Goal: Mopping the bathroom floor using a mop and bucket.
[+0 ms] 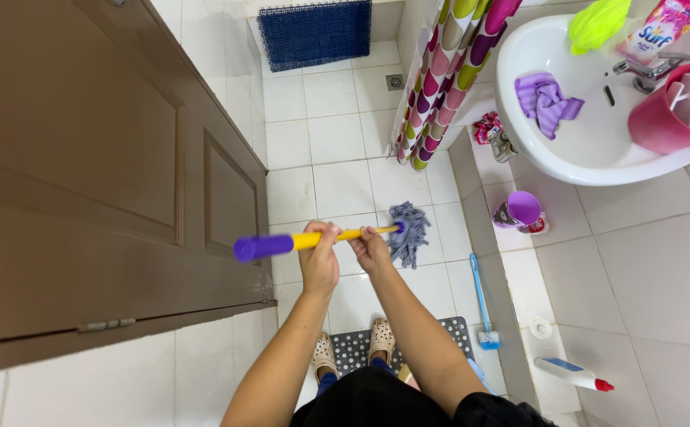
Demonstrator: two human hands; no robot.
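Note:
A mop with a yellow handle (349, 234) and a purple end cap (256, 247) points down at the white tiled floor. Its grey-blue string head (410, 231) rests on the tiles. My left hand (319, 257) is wrapped around the handle near the top. My right hand (371, 248) grips the handle just below it, closer to the mop head. My feet in pale slippers stand on a grey dotted mat (440, 336).
A brown door (100, 174) stands open on the left. A spotted shower curtain (448, 71) hangs ahead, with a blue mat (316, 33) beyond. On the right are a white sink (590, 154) holding a purple cloth, a pink bucket (665, 119), a purple cup (523, 209), a blue brush (482, 304) and a white bottle (570, 373).

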